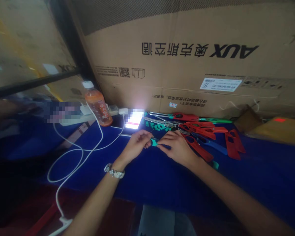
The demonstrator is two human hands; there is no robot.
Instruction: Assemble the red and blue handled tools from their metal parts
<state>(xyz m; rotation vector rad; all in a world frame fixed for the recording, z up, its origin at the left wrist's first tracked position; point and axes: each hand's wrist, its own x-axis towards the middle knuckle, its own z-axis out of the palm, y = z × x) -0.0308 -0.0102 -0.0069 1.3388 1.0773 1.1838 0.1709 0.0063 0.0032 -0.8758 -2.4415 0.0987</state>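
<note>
Between my two hands is a small teal-green plastic piece (154,142). The fingers of my left hand (139,141) are closed in a pinch at its left end. From the other side, the thumb and fingers of my right hand (176,146) pinch it too. Just behind the hands lies a loose heap of small green plastic pieces (157,126). Red long-nosed lighters (186,117) with metal stems are piled to the right, and a blue lighter handle (215,146) lies among them.
A lit phone (134,119) leans at the back, beside an orange drink bottle (98,106). White cables (82,154) loop over the blue table surface (147,180) at left. A large cardboard box (174,72) walls off the back. A yellowish package (277,131) sits far right.
</note>
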